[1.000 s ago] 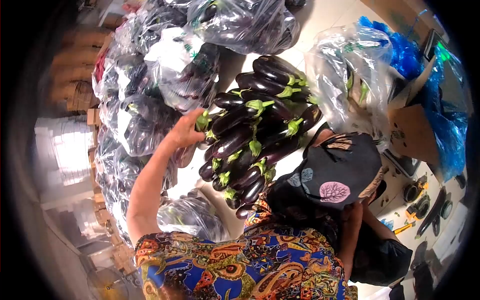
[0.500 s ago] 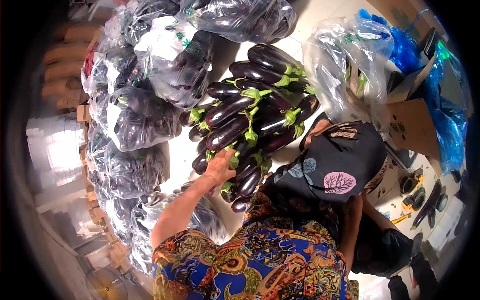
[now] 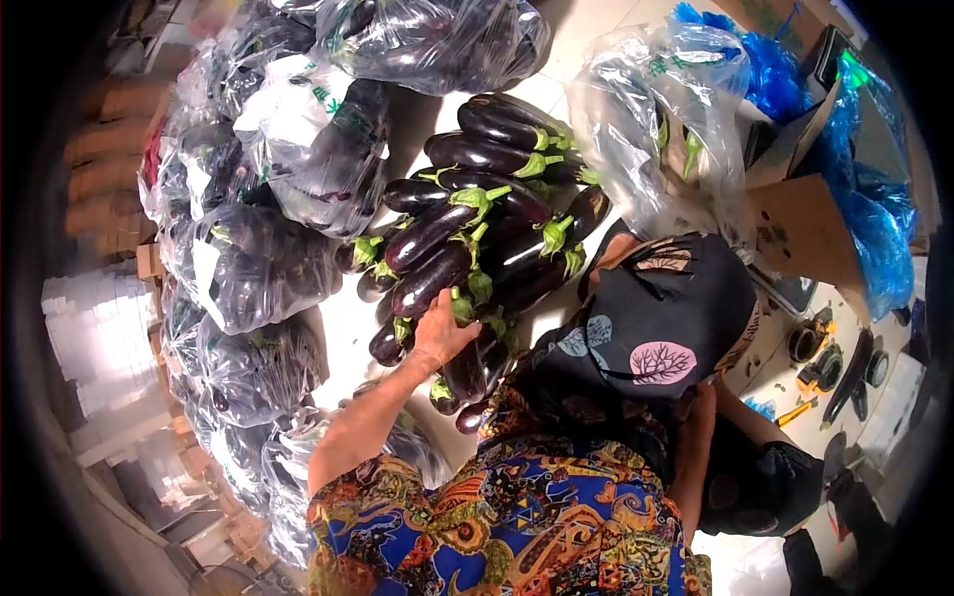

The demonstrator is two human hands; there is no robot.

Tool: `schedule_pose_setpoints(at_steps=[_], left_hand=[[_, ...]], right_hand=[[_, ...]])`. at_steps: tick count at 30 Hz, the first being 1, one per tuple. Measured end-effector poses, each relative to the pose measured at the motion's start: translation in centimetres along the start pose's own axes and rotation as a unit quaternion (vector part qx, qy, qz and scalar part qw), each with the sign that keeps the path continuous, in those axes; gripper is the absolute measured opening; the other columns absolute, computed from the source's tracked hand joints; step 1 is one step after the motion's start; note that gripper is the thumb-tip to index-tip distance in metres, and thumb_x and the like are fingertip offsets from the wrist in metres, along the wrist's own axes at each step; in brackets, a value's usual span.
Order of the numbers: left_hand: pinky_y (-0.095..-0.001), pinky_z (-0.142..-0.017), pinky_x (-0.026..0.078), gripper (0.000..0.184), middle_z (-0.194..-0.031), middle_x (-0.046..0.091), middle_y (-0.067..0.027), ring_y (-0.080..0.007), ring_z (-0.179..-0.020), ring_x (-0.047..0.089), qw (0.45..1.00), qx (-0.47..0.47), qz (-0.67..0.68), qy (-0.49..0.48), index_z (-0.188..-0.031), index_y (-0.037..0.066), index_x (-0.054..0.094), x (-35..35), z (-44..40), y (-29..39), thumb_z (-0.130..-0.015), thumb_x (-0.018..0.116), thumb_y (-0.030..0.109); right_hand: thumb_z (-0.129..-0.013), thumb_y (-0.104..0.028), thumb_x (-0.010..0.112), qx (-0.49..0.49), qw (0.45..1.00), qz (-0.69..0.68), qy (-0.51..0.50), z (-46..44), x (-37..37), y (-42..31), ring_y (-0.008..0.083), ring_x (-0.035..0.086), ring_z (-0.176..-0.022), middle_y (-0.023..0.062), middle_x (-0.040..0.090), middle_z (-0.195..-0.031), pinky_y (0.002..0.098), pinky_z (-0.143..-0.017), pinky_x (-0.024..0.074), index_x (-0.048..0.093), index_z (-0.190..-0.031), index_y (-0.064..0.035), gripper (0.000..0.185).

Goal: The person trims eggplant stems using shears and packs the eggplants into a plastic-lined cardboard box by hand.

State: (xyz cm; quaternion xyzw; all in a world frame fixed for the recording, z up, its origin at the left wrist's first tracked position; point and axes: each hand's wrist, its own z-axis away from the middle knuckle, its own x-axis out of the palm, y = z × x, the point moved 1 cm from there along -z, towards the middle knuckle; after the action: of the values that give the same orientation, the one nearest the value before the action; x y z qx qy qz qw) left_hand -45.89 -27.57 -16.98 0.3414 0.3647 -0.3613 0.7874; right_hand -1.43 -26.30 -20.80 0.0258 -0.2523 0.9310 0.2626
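My left hand [image 3: 442, 333] is closed round the green stem end of a dark eggplant [image 3: 463, 372], near the lower left of a heap of eggplants [image 3: 432, 243]. The held eggplant's body points down toward the patterned shirt. More glossy eggplants with green caps lie above and beside the hand. My right hand cannot be seen; a forearm at the lower right runs up behind a person's black cap [image 3: 666, 318] with a pink tree print.
Plastic bags of eggplants [image 3: 263, 268] are piled along the left. A clear bag [image 3: 656, 129] stands at the upper right, near blue plastic [image 3: 874, 219] and a cardboard box [image 3: 805, 233]. Tape rolls [image 3: 820, 368] lie at the right. The capped person is close by.
My left hand has moved down and right from the heap's left edge to its lower part and closed on an eggplant's stem end. The heap and bags have shifted left in view.
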Motion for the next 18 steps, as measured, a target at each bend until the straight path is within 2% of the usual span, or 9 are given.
schedule_pose_setpoints(at_steps=[3,5,6,9,10,13,16,18], left_hand=[[-0.0490,-0.087,0.048,0.071,-0.113,0.053,-0.0296,-0.0471,-0.102,0.056,0.999,-0.039,0.016,0.021,-0.121,-0.002,0.037,1.4,0.8,-2.0,-0.073,0.076,0.032],[-0.0485,-0.089,0.047,0.072,-0.115,0.051,-0.0278,-0.0452,-0.105,0.054,0.997,-0.059,0.017,0.040,-0.124,-0.002,0.038,2.0,1.4,-2.5,-0.074,0.076,0.031],[-0.0467,-0.094,0.044,0.074,-0.117,0.048,-0.0248,-0.0423,-0.108,0.050,0.996,-0.027,-0.030,0.075,-0.129,0.000,0.038,2.2,1.9,-2.3,-0.073,0.077,0.028],[-0.0455,-0.097,0.041,0.080,-0.116,0.049,-0.0226,-0.0407,-0.111,0.047,0.989,-0.043,0.045,0.137,-0.135,0.000,0.037,1.6,3.6,-1.9,-0.072,0.079,0.025],[-0.0461,-0.096,0.041,0.085,-0.119,0.048,-0.0228,-0.0418,-0.111,0.047,0.986,-0.075,0.031,0.148,-0.138,-0.001,0.034,2.0,3.8,-2.7,-0.071,0.080,0.023],[-0.0461,-0.098,0.040,0.089,-0.125,0.046,-0.0246,-0.0420,-0.114,0.045,0.974,-0.057,-0.003,0.218,-0.140,-0.001,0.032,2.8,4.9,-4.9,-0.071,0.081,0.023],[-0.0448,-0.107,0.034,0.098,-0.141,0.037,-0.0264,-0.0415,-0.131,0.035,0.968,-0.128,0.145,0.158,-0.147,0.000,0.023,3.2,4.8,-5.5,-0.073,0.082,0.025],[-0.0451,-0.112,0.029,0.101,-0.146,0.031,-0.0264,-0.0408,-0.139,0.026,0.955,-0.149,0.204,0.153,-0.149,-0.001,0.018,4.6,4.9,-6.8,-0.075,0.082,0.026]], right_hand=[[-0.085,-0.013,0.060,0.017,1.000,0.023,0.002,-2.0,-3.4,1.2,0.0185,0.063,-0.087,0.0052,0.064,-0.099,0.0330,-0.073,0.0516,0.057,-0.116,-0.0045,0.033],[-0.085,-0.014,0.060,0.016,0.999,0.031,0.010,-1.2,-2.0,0.5,0.0184,0.062,-0.087,0.0048,0.063,-0.098,0.0336,-0.073,0.0513,0.056,-0.117,-0.0047,0.033],[-0.085,-0.015,0.059,0.008,0.999,0.026,0.023,-0.5,-0.5,0.0,0.0183,0.062,-0.085,0.0044,0.063,-0.097,0.0335,-0.072,0.0510,0.056,-0.116,-0.0048,0.033],[-0.087,-0.016,0.059,-0.006,0.999,0.028,0.039,-1.0,-0.2,0.2,0.0181,0.062,-0.083,0.0037,0.063,-0.094,0.0332,-0.071,0.0506,0.058,-0.113,-0.0044,0.029],[-0.087,-0.017,0.060,-0.006,0.999,0.034,0.030,-1.0,-0.6,0.4,0.0182,0.062,-0.083,0.0037,0.063,-0.093,0.0333,-0.071,0.0505,0.058,-0.112,-0.0042,0.028],[-0.087,-0.018,0.062,-0.003,0.999,0.039,-0.006,-0.4,-0.8,0.4,0.0186,0.062,-0.084,0.0038,0.063,-0.092,0.0339,-0.073,0.0501,0.059,-0.109,-0.0036,0.026],[-0.087,-0.020,0.065,0.035,0.999,0.013,-0.009,-1.5,-0.8,0.9,0.0186,0.062,-0.083,0.0039,0.063,-0.091,0.0343,-0.073,0.0494,0.058,-0.109,-0.0034,0.028],[-0.087,-0.021,0.066,-0.004,0.999,0.038,0.002,-1.3,-0.5,0.9,0.0191,0.062,-0.083,0.0042,0.063,-0.092,0.0351,-0.073,0.0490,0.058,-0.109,-0.0036,0.029]])
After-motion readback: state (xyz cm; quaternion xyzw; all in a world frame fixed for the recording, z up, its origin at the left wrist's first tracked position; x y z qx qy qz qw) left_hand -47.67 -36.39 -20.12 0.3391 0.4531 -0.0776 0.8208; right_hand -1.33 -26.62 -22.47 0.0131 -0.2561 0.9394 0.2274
